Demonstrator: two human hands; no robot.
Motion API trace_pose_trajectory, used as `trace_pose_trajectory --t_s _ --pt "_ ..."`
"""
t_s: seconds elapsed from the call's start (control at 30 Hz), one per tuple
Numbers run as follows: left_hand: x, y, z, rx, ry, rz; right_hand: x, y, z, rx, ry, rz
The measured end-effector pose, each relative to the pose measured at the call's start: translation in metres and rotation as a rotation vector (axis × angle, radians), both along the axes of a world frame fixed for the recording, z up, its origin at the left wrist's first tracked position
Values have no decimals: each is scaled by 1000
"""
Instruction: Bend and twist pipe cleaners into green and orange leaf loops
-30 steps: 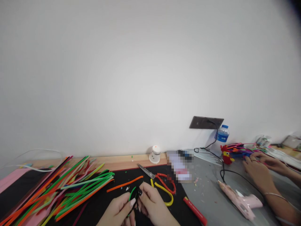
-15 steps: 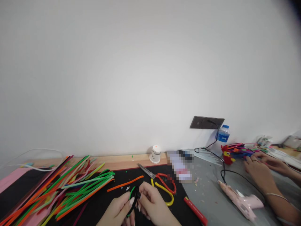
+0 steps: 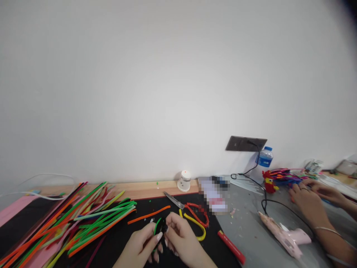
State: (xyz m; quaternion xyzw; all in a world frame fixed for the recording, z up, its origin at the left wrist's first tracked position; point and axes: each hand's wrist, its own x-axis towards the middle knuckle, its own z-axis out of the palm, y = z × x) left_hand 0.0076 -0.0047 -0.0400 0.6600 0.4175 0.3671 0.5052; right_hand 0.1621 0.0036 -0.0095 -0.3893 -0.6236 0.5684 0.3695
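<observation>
My left hand (image 3: 141,247) and my right hand (image 3: 181,240) meet at the bottom middle of the view, over a black mat (image 3: 122,242). Both pinch a small piece made of green and black pipe cleaner (image 3: 159,227), fingers closed on it. An orange pipe cleaner (image 3: 149,215) lies just beyond my hands. Red-handled scissors (image 3: 189,210) and a bent yellow pipe cleaner (image 3: 198,227) lie to the right of my right hand.
A heap of coloured pipe cleaners (image 3: 75,221) covers the left of the mat. A white cup (image 3: 184,181) stands by the wall. A pink glue gun (image 3: 284,234), its black cord and a red stick (image 3: 231,252) lie right. Another person's hands (image 3: 309,203) work by a water bottle (image 3: 264,157).
The view has shifted slightly, so my hands sit a little higher in it. My fingers keep working the green and black piece; the other person's hands have moved slightly.
</observation>
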Motion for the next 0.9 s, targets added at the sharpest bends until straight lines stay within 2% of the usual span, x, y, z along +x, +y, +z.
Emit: trace_pose_trajectory --t_s 0.1,0.3,0.4,0.63,0.73,0.9 --pt "-3 -1 8 143 80 40 0 0 -4 116 -104 -22" --pt "-5 -3 12 166 113 49 0 0 -14 194 -175 -11" --pt "-4 -3 13 122 67 39 0 0 -13 194 -186 -39" --pt "-3 0 10 -155 -204 -21 0 -1 2 74 -105 -22" --pt "-2 0 8 -161 -213 -21 0 -1 2 96 -108 -37" --pt "-1 -2 9 -71 -138 9 -1 0 -1 130 -136 -26"
